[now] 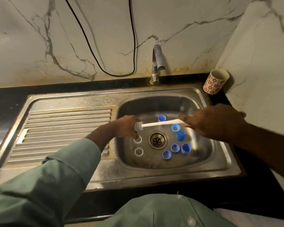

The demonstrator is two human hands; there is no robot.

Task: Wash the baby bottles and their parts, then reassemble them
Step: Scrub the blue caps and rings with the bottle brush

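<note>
Green sleeve (47, 174) nearest; left hand (126, 126) fingers curled, contents unclear; right hand (210, 122) fingers grasp the brush (161, 123)

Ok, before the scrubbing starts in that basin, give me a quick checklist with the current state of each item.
1. Brush held: ok, the right hand grips its white handle.
2. Brush head near the left hand: ok.
3. Left hand holding a part: cannot tell, its fingers are turned away.
4. Water running from the tap: not ok, no stream visible.
5. Blue parts in the sink: ok, scattered around the drain.
6. White rings within reach: ok, left of the drain.
</note>
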